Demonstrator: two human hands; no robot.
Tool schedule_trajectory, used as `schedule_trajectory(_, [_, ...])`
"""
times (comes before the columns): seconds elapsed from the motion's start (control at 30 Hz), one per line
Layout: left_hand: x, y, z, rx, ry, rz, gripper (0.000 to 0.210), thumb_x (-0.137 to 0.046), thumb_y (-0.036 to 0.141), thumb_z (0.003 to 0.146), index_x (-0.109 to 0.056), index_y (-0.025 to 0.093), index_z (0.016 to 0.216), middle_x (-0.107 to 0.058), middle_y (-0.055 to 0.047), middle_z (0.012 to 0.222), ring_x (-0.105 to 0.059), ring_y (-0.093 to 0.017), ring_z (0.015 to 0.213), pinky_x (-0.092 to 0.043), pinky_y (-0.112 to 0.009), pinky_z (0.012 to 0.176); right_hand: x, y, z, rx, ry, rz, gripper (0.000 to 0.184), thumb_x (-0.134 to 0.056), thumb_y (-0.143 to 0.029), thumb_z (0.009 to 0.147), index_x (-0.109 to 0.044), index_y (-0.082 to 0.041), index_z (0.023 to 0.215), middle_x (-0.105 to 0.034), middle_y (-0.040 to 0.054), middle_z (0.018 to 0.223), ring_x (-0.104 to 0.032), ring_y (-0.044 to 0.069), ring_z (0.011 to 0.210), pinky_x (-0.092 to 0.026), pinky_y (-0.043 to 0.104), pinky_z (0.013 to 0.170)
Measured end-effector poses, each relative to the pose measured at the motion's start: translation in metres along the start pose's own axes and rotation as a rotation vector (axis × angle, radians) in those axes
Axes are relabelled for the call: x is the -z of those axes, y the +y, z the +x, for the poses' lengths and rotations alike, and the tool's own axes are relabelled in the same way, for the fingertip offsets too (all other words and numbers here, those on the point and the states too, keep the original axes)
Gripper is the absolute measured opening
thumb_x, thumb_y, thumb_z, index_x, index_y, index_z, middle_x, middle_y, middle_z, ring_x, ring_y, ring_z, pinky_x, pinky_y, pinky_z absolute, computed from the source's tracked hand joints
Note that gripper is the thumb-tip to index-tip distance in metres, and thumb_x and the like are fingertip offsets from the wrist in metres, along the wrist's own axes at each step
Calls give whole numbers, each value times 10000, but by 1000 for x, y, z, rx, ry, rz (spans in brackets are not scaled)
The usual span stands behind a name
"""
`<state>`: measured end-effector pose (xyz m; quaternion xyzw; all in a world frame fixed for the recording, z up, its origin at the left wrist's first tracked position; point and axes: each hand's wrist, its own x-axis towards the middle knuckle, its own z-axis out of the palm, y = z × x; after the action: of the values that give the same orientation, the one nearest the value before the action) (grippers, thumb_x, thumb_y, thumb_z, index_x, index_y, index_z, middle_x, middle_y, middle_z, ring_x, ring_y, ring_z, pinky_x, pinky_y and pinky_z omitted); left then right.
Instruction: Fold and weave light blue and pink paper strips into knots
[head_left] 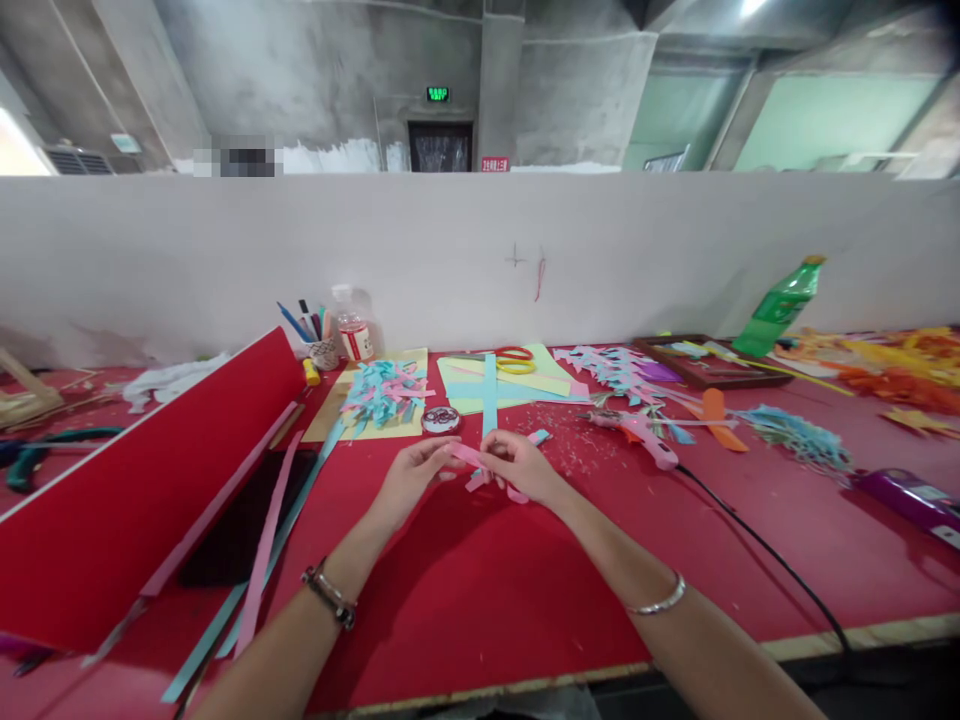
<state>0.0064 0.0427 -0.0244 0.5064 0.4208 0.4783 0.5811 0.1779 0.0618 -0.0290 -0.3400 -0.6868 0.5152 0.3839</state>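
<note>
Between my two hands a pink paper strip (469, 455) is stretched over the red table. My left hand (422, 470) pinches its left end between thumb and finger. At the other end my right hand (523, 466) grips the strip, and a loose pink curl hangs below the fingers. A light blue paper strip (490, 390) runs away from just behind my right hand. Close beyond my left hand lies a small round tin (441, 420). Scissors (516, 361) with red and yellow handles rest on coloured paper sheets (465, 378) at the back.
A pile of blue and pink paper pieces (386, 393) lies back left. To the right are a pink glue gun (637, 432) with a black cord, fringed paper (799, 437) and a leaning green bottle (780, 308). A red board (172, 490) stands slanted at left, beside long paper strips (266, 540).
</note>
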Motion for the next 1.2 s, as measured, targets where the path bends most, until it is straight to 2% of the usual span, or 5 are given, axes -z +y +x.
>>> schedule_trajectory(0.2, [-2,-3,0,-62,-10,134,219,-569,289,655,-586,125,798,-616,-28,723,-555,-120,660,-427,-228,638,-3,-1,1,18,-20,-6,205,-504,-365,712,-445,-169,703,-487,-53,493,-424,47,396,-327,167,400])
schedule_trajectory(0.47, [-5,0,-2,-103,77,183,269,-575,255,641,-568,141,883,-605,-30,821,-538,-128,750,-411,-252,731,-4,-7,-1,9,-20,-51,249,-524,-378,687,-486,-162,806,-521,-44,512,-457,54,411,-347,176,426])
schedule_trajectory(0.83, [-4,-1,-1,-74,50,18,272,-556,310,666,-570,133,872,-593,-20,778,-538,-97,709,-411,-244,753,-4,-1,-1,-5,-20,-63,225,-508,-361,698,-525,-147,765,-538,-16,523,-534,92,472,-376,189,457])
schedule_trajectory(1.03, [-2,-3,0,-16,107,36,280,-506,402,689,-556,129,732,-547,20,574,-516,-76,527,-438,-220,590,-3,2,1,30,14,-88,228,-521,-358,690,-544,-140,751,-561,-6,542,-562,113,520,-413,216,513])
schedule_trajectory(1.2, [-3,-1,0,-101,78,175,252,-559,373,652,-538,122,675,-529,27,514,-496,-72,464,-410,-198,509,-4,1,1,26,16,-86,243,-518,-372,687,-557,-139,741,-563,-5,546,-560,115,516,-428,228,516])
